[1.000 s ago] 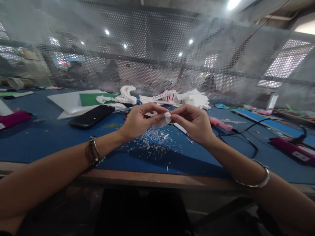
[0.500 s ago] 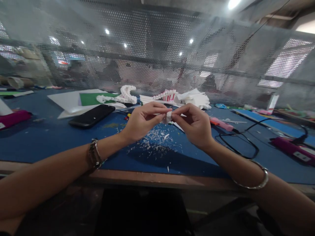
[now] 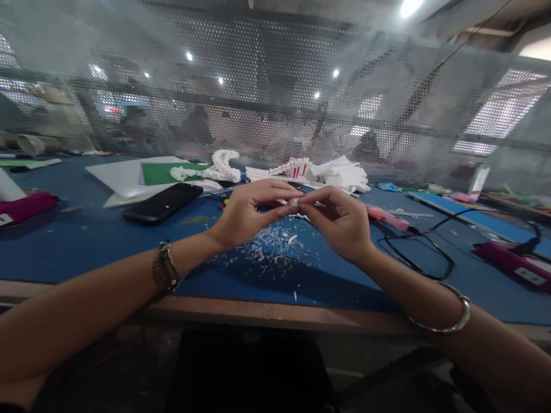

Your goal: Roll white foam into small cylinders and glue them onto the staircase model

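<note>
My left hand (image 3: 246, 213) and my right hand (image 3: 340, 221) meet fingertip to fingertip above the blue table mat (image 3: 86, 241). Both pinch one small white piece (image 3: 294, 202), of which only a sliver shows between the thumbs and forefingers. Right below the hands lies a scatter of white shavings (image 3: 275, 249) on the mat. A beaded bracelet (image 3: 166, 268) circles my left wrist and a metal bangle (image 3: 447, 312) my right forearm.
A black phone (image 3: 162, 202) lies left of the hands, near white and green sheets (image 3: 142, 175). White cut foam pieces (image 3: 224, 166) and a white-and-red stack (image 3: 318, 169) sit behind. A black cable (image 3: 422, 252) and pink tools (image 3: 512, 261) lie to the right. A perforated screen (image 3: 275, 97) backs the table.
The white piece has shrunk from a visible flap to a small wad, squeezed between the fingertips. Both hands have drawn closer together and sunk slightly.
</note>
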`<state>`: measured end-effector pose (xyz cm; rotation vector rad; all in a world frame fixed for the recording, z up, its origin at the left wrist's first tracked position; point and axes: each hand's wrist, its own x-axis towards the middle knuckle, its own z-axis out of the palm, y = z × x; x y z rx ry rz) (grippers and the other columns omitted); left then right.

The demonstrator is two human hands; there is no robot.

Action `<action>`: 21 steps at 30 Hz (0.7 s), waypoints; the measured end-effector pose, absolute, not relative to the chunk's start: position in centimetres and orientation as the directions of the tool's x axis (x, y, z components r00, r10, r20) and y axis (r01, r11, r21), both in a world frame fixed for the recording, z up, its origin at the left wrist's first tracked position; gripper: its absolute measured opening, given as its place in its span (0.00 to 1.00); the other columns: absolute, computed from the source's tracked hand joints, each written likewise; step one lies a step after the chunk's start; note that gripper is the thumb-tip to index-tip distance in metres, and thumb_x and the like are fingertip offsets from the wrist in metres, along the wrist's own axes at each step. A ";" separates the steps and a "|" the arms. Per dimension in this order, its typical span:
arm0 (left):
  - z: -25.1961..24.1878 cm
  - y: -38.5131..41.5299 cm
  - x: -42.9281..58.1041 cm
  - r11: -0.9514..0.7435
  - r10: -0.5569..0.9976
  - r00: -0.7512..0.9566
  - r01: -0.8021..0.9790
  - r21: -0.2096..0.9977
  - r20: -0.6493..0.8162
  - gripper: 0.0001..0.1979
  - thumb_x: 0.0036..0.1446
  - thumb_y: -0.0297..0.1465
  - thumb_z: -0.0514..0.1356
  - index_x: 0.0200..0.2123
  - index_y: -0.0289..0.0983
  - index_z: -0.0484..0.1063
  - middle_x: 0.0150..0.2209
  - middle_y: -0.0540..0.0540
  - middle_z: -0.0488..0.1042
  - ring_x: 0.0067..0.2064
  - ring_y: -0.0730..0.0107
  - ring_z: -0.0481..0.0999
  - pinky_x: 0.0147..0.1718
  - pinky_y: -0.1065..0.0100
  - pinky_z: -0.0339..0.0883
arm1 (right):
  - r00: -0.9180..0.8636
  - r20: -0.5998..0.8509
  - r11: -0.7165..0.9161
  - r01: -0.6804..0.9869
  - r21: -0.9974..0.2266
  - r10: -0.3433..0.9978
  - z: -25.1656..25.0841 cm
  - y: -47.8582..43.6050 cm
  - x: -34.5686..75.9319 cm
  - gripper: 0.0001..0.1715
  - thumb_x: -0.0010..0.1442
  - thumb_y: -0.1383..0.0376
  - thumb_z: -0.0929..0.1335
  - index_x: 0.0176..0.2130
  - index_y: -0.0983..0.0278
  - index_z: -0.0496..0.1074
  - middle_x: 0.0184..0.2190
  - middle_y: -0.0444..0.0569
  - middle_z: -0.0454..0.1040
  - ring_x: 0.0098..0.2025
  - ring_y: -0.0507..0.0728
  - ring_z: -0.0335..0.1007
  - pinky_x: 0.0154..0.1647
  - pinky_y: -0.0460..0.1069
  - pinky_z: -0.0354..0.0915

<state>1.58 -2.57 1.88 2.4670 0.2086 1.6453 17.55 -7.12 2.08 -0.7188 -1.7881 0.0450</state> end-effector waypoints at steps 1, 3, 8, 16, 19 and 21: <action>1.9 -2.5 1.5 -0.979 0.196 0.389 0.033 0.199 0.900 0.07 0.49 0.26 0.60 0.35 0.35 0.74 0.36 0.43 0.76 0.40 0.70 0.73 0.40 0.68 0.69 | -0.164 0.857 0.810 0.449 -0.376 0.489 2.1 -7.1 17.6 0.05 0.49 0.74 0.66 0.27 0.65 0.68 0.25 0.42 0.72 0.28 0.47 0.69 0.28 0.42 0.66; 2.1 -2.4 1.4 -0.984 0.177 0.410 0.049 0.172 0.895 0.07 0.50 0.27 0.60 0.34 0.36 0.74 0.36 0.44 0.77 0.40 0.70 0.73 0.41 0.67 0.69 | -0.170 0.857 0.809 0.460 -0.367 0.486 2.2 -7.1 17.6 0.05 0.49 0.74 0.67 0.27 0.65 0.69 0.24 0.42 0.72 0.28 0.47 0.70 0.28 0.43 0.67; 2.4 -2.3 1.2 -0.986 0.166 0.456 0.047 0.162 0.874 0.06 0.51 0.27 0.59 0.34 0.36 0.73 0.35 0.45 0.76 0.39 0.70 0.74 0.35 0.71 0.71 | -0.190 0.870 0.811 0.490 -0.318 0.456 2.4 -7.2 17.6 0.05 0.50 0.74 0.67 0.27 0.65 0.68 0.24 0.42 0.72 0.27 0.48 0.69 0.27 0.43 0.67; 2.6 -2.4 1.0 -0.990 0.133 0.410 0.094 0.103 0.902 0.04 0.51 0.29 0.59 0.31 0.33 0.71 0.31 0.45 0.74 0.34 0.72 0.73 0.30 0.73 0.69 | -0.319 0.898 0.837 0.539 -0.091 0.303 3.0 -7.7 17.8 0.05 0.50 0.74 0.66 0.26 0.65 0.69 0.25 0.45 0.71 0.29 0.49 0.68 0.31 0.46 0.65; 2.6 -2.4 0.9 -0.993 0.009 0.417 0.109 -0.040 0.909 0.03 0.51 0.26 0.59 0.31 0.33 0.70 0.31 0.44 0.74 0.35 0.72 0.72 0.33 0.71 0.68 | -0.397 0.897 0.840 0.539 0.058 0.193 3.1 -7.6 18.1 0.06 0.50 0.74 0.67 0.27 0.64 0.69 0.25 0.44 0.72 0.29 0.50 0.69 0.31 0.46 0.65; 2.6 -2.4 0.9 -0.989 -0.046 0.419 0.109 -0.101 0.907 0.03 0.51 0.25 0.58 0.32 0.33 0.70 0.31 0.44 0.74 0.36 0.72 0.72 0.35 0.70 0.67 | -0.485 0.868 0.824 0.531 0.196 0.105 3.2 -7.5 18.2 0.07 0.50 0.74 0.67 0.27 0.63 0.69 0.25 0.45 0.73 0.29 0.50 0.69 0.31 0.46 0.65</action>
